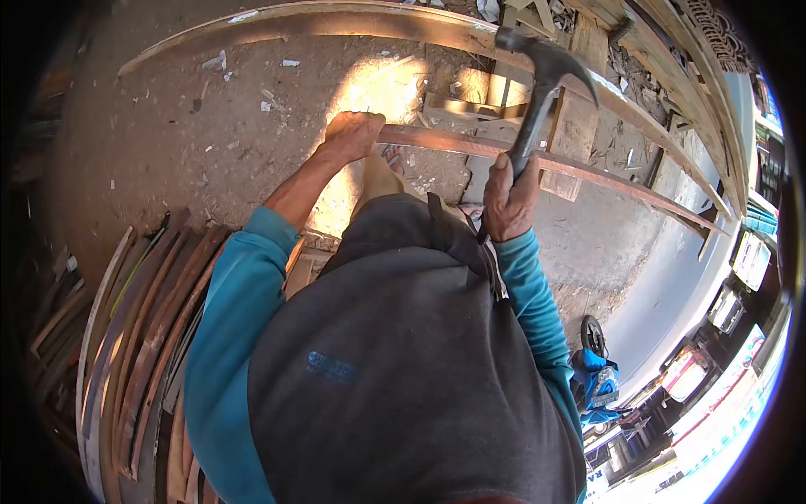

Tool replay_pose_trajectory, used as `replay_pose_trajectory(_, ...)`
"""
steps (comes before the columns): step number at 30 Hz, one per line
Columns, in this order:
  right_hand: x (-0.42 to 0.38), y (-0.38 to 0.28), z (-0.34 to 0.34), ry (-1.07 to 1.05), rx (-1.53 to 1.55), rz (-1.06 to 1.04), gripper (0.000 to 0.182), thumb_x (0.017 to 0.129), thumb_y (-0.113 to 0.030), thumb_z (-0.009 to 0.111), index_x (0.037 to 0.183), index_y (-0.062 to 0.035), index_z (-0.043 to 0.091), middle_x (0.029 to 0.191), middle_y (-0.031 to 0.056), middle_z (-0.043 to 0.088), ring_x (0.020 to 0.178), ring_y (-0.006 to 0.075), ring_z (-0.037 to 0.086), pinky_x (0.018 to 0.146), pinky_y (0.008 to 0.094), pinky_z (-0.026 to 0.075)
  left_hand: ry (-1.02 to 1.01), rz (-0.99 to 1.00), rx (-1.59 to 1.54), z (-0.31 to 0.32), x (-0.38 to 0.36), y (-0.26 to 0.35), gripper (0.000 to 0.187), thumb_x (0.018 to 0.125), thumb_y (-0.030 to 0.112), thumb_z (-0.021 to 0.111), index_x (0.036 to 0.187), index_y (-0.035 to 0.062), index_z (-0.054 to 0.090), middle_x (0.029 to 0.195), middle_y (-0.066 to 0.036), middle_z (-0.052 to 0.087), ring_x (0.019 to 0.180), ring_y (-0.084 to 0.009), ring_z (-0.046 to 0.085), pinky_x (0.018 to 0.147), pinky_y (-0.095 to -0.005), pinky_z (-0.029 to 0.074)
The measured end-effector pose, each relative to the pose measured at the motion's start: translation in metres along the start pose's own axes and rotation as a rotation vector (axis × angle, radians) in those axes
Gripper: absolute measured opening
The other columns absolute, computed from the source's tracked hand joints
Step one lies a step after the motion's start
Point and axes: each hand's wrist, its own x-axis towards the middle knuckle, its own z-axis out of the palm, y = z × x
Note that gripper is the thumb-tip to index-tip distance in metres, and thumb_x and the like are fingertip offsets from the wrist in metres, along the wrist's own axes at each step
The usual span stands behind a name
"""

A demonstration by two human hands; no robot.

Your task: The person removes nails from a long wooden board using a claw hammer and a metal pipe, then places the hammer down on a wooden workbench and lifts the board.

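Note:
My left hand is closed around the near end of a long, narrow reddish wooden strip. The strip stretches away to the right, passing behind the hammer handle in this view. In my right hand a claw hammer is held upright by its dark handle, fingers wrapped low on the grip. Its metal head stands above the hand, claw curving to the right. Below the strip, a short flat board lies on the ground.
A long plank crosses the far side, with more timber stacked at upper right. Scraps litter the dirt floor. Several wooden lengths are piled at lower left. A blue motorbike stands at right beside the grey pavement.

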Motion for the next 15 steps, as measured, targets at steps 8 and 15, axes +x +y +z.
replay_pose_trajectory(8, -0.016, 0.007, -0.013, -0.376, -0.217, 0.204, 0.036, 0.098, -0.033, 0.06, 0.094, 0.0014, 0.053, 0.075, 0.0267, 0.06, 0.069, 0.0411, 0.063, 0.064, 0.0482, 0.05, 0.004, 0.034, 0.008, 0.013, -0.02, 0.006, 0.02, 0.08, 0.011, 0.064, 0.099, 0.0055, 0.067, 0.093, -0.016, 0.073, 0.09, -0.0316, 0.072, 0.075, -0.0457, 0.055)
replay_pose_trajectory(15, 0.014, -0.022, -0.02, 0.126, 0.238, 0.046, 0.029, 0.102, -0.036, 0.057, 0.096, -0.0085, 0.05, 0.067, -0.0028, 0.048, 0.053, 0.0038, 0.044, 0.046, 0.0207, 0.034, 0.084, 0.059, 0.045, 0.005, -0.007, -0.001, 0.019, 0.08, 0.01, 0.066, 0.099, 0.0065, 0.066, 0.092, -0.017, 0.073, 0.089, -0.0322, 0.072, 0.079, -0.0448, 0.054)
